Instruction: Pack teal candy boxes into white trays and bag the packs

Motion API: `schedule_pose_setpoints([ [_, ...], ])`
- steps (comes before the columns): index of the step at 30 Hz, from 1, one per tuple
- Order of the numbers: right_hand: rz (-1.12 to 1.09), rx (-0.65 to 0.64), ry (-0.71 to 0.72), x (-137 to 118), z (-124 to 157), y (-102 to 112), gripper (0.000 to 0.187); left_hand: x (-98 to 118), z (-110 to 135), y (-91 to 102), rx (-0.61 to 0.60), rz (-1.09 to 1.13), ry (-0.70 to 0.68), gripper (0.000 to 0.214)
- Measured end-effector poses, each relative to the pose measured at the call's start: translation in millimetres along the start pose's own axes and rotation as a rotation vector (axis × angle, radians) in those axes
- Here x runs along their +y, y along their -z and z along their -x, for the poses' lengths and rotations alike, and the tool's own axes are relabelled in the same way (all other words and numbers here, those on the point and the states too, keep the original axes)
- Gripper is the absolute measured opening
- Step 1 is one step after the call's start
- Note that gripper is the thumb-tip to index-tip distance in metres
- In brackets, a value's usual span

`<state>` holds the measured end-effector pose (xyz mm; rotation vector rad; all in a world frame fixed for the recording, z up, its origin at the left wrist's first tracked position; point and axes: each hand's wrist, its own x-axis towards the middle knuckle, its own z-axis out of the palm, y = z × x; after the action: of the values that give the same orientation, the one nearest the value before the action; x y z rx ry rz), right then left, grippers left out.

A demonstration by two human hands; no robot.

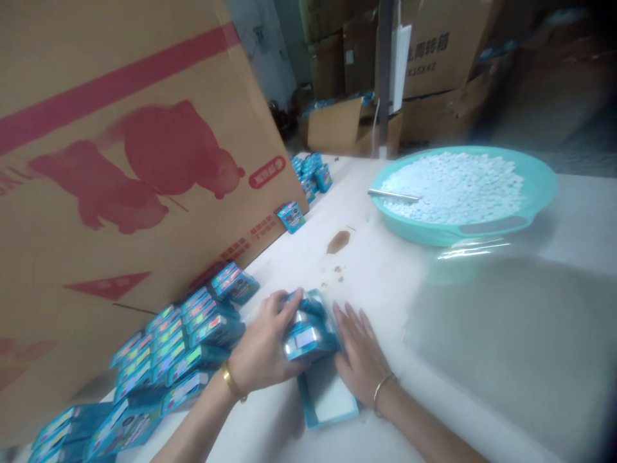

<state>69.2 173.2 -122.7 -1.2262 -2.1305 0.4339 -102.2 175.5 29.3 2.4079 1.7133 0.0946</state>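
Note:
My left hand (267, 347) is closed around several small shiny blue packs (308, 343), thumb and fingers on their left side. These packs are in or just over the far part of a shallow blue open box (332, 422) with a white inside; whether they touch its bottom is hidden. Stretched out along the right side of that box, my right hand (362, 357) rests with its fingers extended, touching or very near the box edge. To the left of my left hand stand rows of blue printed small boxes (166, 341).
A large cardboard box (193, 244) with red print leans along the left. At the back right sits a turquoise basin (434, 235) of small white pieces with a metal rod (393, 195) in it. Clear plastic sheeting (511, 334) lies at the right; cartons (434, 58) stand behind.

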Motion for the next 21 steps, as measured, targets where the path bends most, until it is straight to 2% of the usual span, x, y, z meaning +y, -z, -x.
schedule_pose_setpoints([
  [2,-0.003,-0.02,-0.004,-1,-1,2,0.089,10,-8,-0.2,-0.058,-0.07,0.024,0.102],
  [4,-0.006,-0.044,0.003,-1,-2,3,0.089,14,-11,-7.7,-0.062,-0.119,0.009,0.101],
  [8,-0.026,-0.057,0.011,0,-4,4,0.087,9,-6,-32.3,-0.004,-0.227,-0.066,0.097],
  [11,-0.068,-0.019,0.016,1,-3,4,0.089,6,-1,-49.0,0.052,-0.279,-0.075,0.085],
  [13,-0.093,0.012,0.018,1,-2,3,0.089,6,2,-53.5,0.117,-0.292,-0.062,0.075],
  [15,-0.103,0.029,0.022,1,-2,2,0.088,4,2,-47.7,0.122,-0.276,-0.071,0.072],
  [18,-0.085,0.042,0.006,-1,-1,0,0.087,-12,-14,-17.8,0.078,-0.145,-0.11,0.07],
  [19,-0.075,0.046,-0.001,-2,-1,-1,0.087,-22,-26,-4.7,0.11,-0.1,-0.097,0.065],
  [21,-0.051,0.062,-0.006,-3,-1,-1,0.087,-45,-63,19.9,0.263,-0.095,-0.002,0.052],
])
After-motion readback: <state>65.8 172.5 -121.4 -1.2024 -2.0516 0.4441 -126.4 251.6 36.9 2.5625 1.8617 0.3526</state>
